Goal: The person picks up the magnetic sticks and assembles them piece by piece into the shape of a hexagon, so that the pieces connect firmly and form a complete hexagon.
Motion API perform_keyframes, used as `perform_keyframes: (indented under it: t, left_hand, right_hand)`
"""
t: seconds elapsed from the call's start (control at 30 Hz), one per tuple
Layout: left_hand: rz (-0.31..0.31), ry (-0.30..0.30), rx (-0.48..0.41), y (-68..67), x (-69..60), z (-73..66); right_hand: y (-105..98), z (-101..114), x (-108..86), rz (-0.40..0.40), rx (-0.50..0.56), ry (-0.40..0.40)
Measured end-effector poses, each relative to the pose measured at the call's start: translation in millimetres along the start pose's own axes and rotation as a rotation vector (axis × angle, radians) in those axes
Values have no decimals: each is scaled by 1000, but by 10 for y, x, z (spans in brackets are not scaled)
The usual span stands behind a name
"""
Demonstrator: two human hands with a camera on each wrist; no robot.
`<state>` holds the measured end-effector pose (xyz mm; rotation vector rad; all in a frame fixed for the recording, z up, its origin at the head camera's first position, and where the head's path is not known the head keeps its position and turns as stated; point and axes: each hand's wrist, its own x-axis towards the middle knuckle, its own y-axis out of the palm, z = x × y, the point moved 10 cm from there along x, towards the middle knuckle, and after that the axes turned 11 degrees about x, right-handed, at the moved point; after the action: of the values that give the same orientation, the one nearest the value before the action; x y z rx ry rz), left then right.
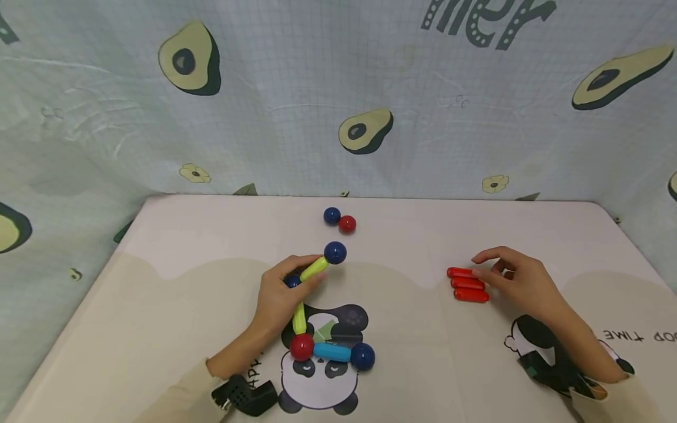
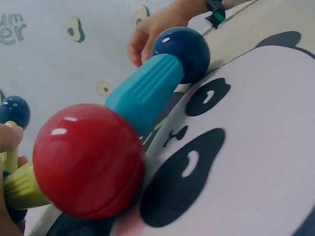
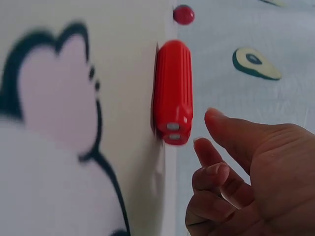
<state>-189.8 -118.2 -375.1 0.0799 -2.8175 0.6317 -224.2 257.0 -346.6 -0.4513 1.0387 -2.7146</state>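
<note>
My left hand (image 1: 282, 291) grips a bent chain of balls and rods around a dark blue ball (image 1: 292, 281). From its grip a yellow-green rod (image 1: 314, 268) points up to another blue ball (image 1: 335, 252). A second yellow-green rod (image 1: 299, 319) leads down to a red ball (image 1: 302, 347), followed by a light blue rod (image 2: 147, 93) and a blue ball (image 1: 362, 356). My right hand (image 1: 520, 282) is beside three red rods (image 1: 471, 295) lying side by side. In the right wrist view its fingers are loosely bent, apart from the red rods (image 3: 173, 88), whose ends show silvery discs.
Farther back on the table (image 1: 211, 229) lie a loose blue ball (image 1: 332, 215) and a red ball (image 1: 347, 224), close together. A cloth (image 1: 275, 70) printed with avocados hangs behind the table. Panda pictures (image 1: 318, 390) are printed on the tabletop.
</note>
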Motion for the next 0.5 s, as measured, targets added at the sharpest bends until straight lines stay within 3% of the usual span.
perform_keyframes:
  t: [0.27,0.5]
  left_hand:
    - [23,-47,-11,4,15,51]
    - [34,-59,-42,11,10,37]
  right_hand:
    - [8,-155,-21,49,-12,68]
    - [62,-191,-4,92,9,77]
